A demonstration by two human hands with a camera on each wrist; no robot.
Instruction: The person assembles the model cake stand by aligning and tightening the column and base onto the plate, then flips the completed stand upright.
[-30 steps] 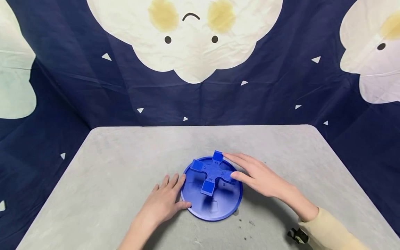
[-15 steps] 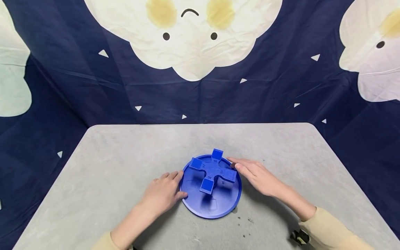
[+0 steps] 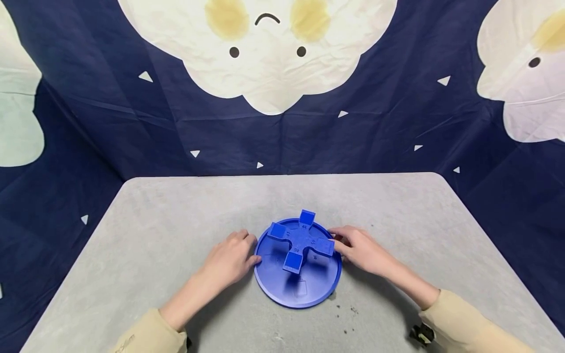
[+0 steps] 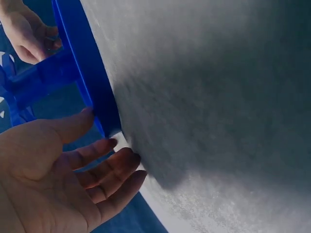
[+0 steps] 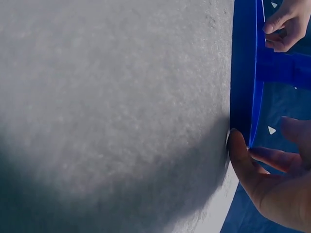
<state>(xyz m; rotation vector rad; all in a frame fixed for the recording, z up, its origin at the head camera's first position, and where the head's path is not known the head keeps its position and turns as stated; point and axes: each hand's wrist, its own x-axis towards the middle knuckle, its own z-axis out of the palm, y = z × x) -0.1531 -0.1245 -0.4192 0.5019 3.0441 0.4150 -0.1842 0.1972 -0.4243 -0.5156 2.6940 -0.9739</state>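
A blue stand [image 3: 304, 294] sits on the table: a round rimmed base with a short post carrying a four-armed cross piece [image 3: 302, 240], its arm ends tilted and numbered. At the base's left rim my left hand [image 3: 229, 257] has its thumb over the edge and its fingers curled along the outside; in the left wrist view thumb and index fingertip meet the rim. Opposite, my right hand [image 3: 364, 252] curls its fingers at the right rim. In the right wrist view, a fingertip of the right hand [image 5: 277, 179] presses the outer wall low by the table, thumb raised above.
The grey table [image 3: 176, 211] has rounded far corners. A dark blue curtain [image 3: 167, 132] with white clouds hangs behind it and along both sides. Small dark specks [image 3: 353, 310] mark the tabletop right of the base.
My right hand has drawn back from the cross piece's arms to the base's right rim, its fingers curling. The left hand's fingers have curled in at the left rim. The stand stays in place.
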